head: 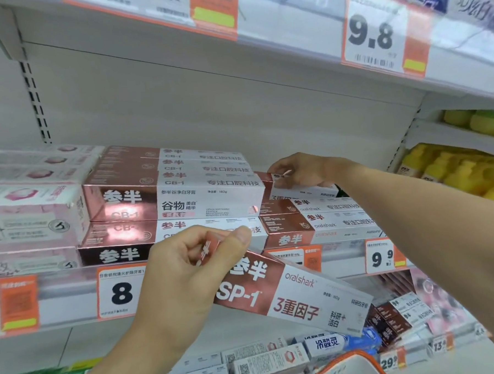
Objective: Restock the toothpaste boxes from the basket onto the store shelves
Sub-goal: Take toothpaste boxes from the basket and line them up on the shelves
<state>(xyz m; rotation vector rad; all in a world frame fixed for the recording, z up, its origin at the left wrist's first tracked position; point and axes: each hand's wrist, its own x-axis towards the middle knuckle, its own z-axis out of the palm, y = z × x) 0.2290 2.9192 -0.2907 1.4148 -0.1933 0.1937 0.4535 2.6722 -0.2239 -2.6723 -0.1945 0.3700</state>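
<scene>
Left hand (185, 278) grips SP-1 box (291, 296) below shelf (74, 298) | right hand (299, 172) fingers pinch box on brown stack (319, 226) | I'd square it, then load mine flat.

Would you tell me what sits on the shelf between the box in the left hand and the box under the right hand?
In the head view, stacked brown oralshark boxes lie between the SP-1 box in the left hand and the box that the right hand grips.

On the shelf (74, 298) far from you, the CB-1 boxes (172, 196) are stacked left of the shorter SP-1 stack (322, 225). Your basket (347, 367) sits near right, below the boxes on the lower shelf (266, 360).
</scene>
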